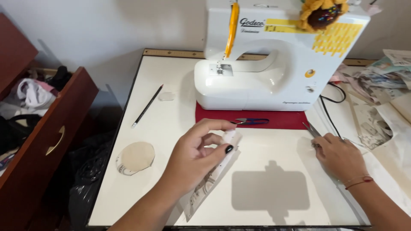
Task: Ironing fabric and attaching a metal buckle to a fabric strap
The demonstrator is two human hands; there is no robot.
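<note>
White surface (265,201) with a dark edge, pushed up against a plain pale wall, and a wooden ruler (171,53) running along the far edge. A white plastic sewing machine (257,72) sits at the far side on a red mat (291,120); it's got yellow label patches on the upper right of its body, a yellow strip down the front near the needle, and a fuzzy sunflower (321,13) perched on top. Small blue-handled snips (252,121) lie on the mat just in front of the machine.

Left hand (197,158) is near the middle, fingers pinched shut around a folded strip of pale printed fabric (205,184) that hangs down toward the near edge. Right hand (340,156) rests flat on the right side, fingers loosely spread on thin translucent sheet stuff, not gripping anything, with metal scissors (311,129) just beyond the fingertips.

On the left of the surface: a black pencil (147,106), a small pale scrap (166,96), and a round beige fabric piece (136,157). Further left, an open brown wooden drawer (43,145) stuffed with clothes. Far right there's a heap of printed paper patterns (381,81) and a black cord (329,112).
</note>
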